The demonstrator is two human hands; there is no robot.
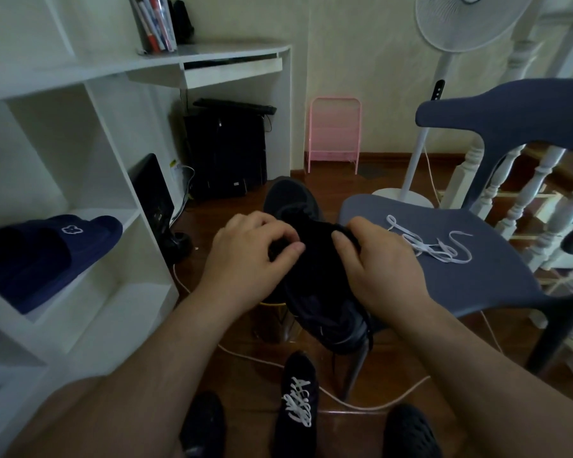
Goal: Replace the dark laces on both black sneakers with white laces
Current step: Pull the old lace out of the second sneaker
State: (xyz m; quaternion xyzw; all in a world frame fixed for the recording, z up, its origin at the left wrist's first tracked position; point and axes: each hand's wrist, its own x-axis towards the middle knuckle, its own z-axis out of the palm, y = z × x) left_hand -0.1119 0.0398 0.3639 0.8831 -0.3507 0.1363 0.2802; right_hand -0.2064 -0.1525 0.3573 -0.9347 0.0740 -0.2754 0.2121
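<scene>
A black sneaker (315, 276) is held between both hands, toe pointing away, its dark upper and laces blurring together so the lacing cannot be made out. The left hand (250, 251) is curled closed with fingertips pinching at the tongue area; the right hand (374, 262) grips the sneaker's right side. Just right of the right hand, a loose white lace (427, 244) lies tangled on the seat of a blue-grey chair (477, 279). Below the hands, on the wooden floor (245, 368), stands a second black sneaker (296, 404) already laced in white. Left of the hands, a white shelf (90, 200) carries a navy slipper (43, 256).
</scene>
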